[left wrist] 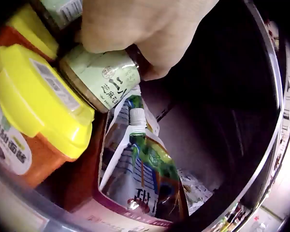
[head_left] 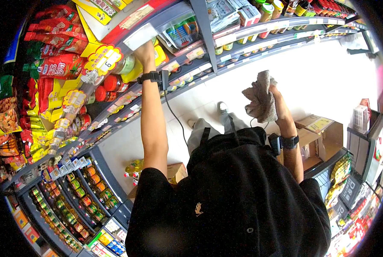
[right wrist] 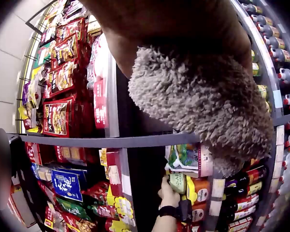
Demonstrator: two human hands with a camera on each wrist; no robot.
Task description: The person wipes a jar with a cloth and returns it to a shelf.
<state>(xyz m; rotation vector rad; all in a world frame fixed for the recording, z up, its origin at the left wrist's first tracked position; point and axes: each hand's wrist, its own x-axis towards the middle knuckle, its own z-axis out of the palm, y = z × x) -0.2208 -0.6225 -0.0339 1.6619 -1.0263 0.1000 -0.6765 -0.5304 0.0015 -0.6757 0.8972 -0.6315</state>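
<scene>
My left hand reaches into a shelf at the upper left of the head view. Up close in the left wrist view, its curled fingers grip a jar with a pale green label, tilted on its side; part of the jar is hidden under the hand. Beside it stands an orange-brown tub with a yellow lid. Spouted pouches with white caps sit in a box just below the jar. My right hand grips a bunched grey-brown cloth, held out in front of the body over the floor.
A shelf divider and price-label rails run along the shelving. Red pouches hang at left. Open cardboard boxes stand at right, near a rack of goods. A cable dangles from the left wrist.
</scene>
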